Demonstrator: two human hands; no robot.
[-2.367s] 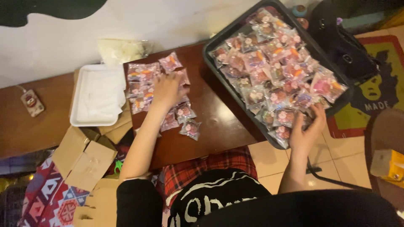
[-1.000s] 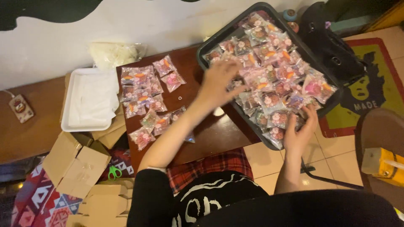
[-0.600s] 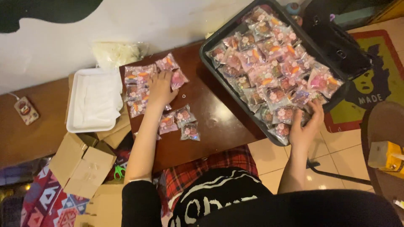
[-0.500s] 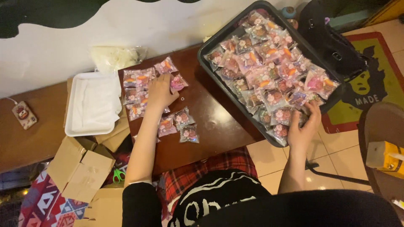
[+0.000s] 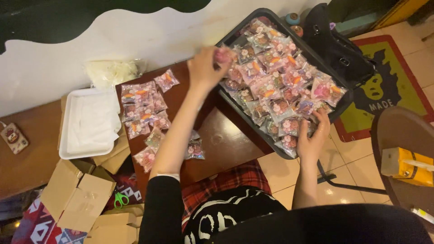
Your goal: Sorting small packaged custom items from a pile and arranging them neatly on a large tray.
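Observation:
A black tray full of several small clear packets of pink sweets rests tilted on the right end of a dark wooden table. My left hand hovers at the tray's left edge, fingers closed around a pink packet. My right hand grips the tray's near rim, thumb among the packets. A group of sorted packets lies spread on the table's left part, and one more packet sits beside my left forearm.
A white foam tray and a clear bag lie left of the table. Cardboard boxes and green scissors are on the floor. A black bag, a round stool with a yellow box stand right.
My left hand has left the packets on the table's left and swung right to the tray's left edge, where it now holds a pink packet. My right hand stays on the tray rim.

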